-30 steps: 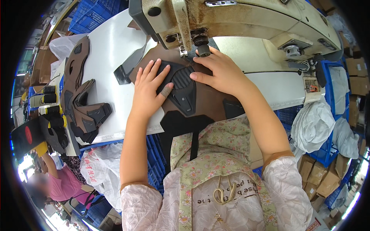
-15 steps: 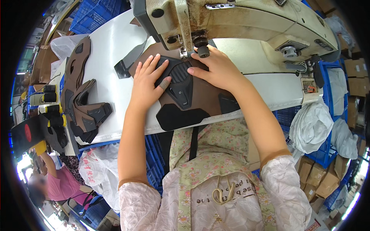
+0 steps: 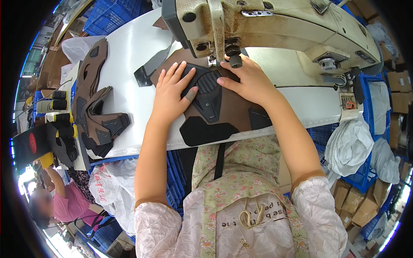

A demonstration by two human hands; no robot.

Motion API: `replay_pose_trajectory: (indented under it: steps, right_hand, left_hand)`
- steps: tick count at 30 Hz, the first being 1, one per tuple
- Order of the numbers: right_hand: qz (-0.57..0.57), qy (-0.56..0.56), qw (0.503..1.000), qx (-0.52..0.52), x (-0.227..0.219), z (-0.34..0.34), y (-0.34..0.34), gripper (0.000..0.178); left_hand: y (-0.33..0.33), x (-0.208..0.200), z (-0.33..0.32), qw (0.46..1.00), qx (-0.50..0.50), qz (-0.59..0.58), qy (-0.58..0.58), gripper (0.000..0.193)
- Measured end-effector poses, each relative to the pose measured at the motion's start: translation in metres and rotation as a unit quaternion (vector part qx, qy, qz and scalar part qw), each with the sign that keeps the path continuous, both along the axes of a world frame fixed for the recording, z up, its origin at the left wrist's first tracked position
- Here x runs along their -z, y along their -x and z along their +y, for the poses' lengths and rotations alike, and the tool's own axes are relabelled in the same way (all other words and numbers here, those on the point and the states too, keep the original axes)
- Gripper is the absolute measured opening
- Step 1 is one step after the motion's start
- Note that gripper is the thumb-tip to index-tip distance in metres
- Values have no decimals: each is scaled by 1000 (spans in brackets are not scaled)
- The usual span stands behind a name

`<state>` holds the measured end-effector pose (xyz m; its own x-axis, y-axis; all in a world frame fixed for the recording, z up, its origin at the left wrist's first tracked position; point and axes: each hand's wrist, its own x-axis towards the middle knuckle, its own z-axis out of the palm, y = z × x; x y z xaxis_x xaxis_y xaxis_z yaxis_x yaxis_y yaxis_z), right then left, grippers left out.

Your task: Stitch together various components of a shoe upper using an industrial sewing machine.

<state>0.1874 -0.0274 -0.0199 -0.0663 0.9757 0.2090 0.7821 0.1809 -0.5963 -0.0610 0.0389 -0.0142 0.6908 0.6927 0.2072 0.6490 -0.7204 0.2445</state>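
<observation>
A flat brown shoe-upper-like piece (image 3: 234, 109) with black patches lies on the white sewing table, its far edge under the presser foot (image 3: 212, 61) of a sewing machine (image 3: 284, 32). A ribbed, moulded black panel (image 3: 208, 107) sits in its middle. My left hand (image 3: 174, 95) rests flat on the piece's left side, fingers spread, a grey wrap round the thumb. On the right side lies my right hand (image 3: 251, 84), thumb stretched toward the ribbed panel. Its other fingertips are partly hidden behind the machine's dark knob (image 3: 235, 61). Neither hand grips anything.
Stacked brown and black pieces (image 3: 91, 71) lie at the table's left, beside thread spools (image 3: 64, 118). A blue crate (image 3: 112, 17) stands at the far left. White bags (image 3: 350, 144) hang at the right near cardboard boxes (image 3: 355, 204). A person in pink (image 3: 71, 204) is at lower left.
The whole view has shifted slightly, so everything appears a little further right. Both hands stay on the brown piece, with hardly any movement visible relative to the machine.
</observation>
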Motion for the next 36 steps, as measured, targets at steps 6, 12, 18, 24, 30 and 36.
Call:
replay_pose_trajectory:
  steps: [6,12,18,24,30,36]
  right_hand:
    - [3,-14,1000,-8,-5,-1,2,55]
    - [2,-17,1000,-6,-3,0,0,53]
    - [48,15,998,-33,-16,0,0,52]
    - [71,16,997,-40,5,8,-31,54]
    - [18,-13,999,-34,-8,-15,-11,59]
    - [-30,-11,999,24,-9,-34,15,73]
  left_hand:
    - [2,0,0,1000,2,-7,-1,50]
    - [1,1,2,1000,3,-7,-3,50]
    - [1,-2,-9,1000,-14,-6,-7,53]
    - [-8,8,-43,965,-238,-102,31,66]
    - [5,16,5,980,-181,-65,55,50]
    - [16,17,52,993,-114,-7,25,47]
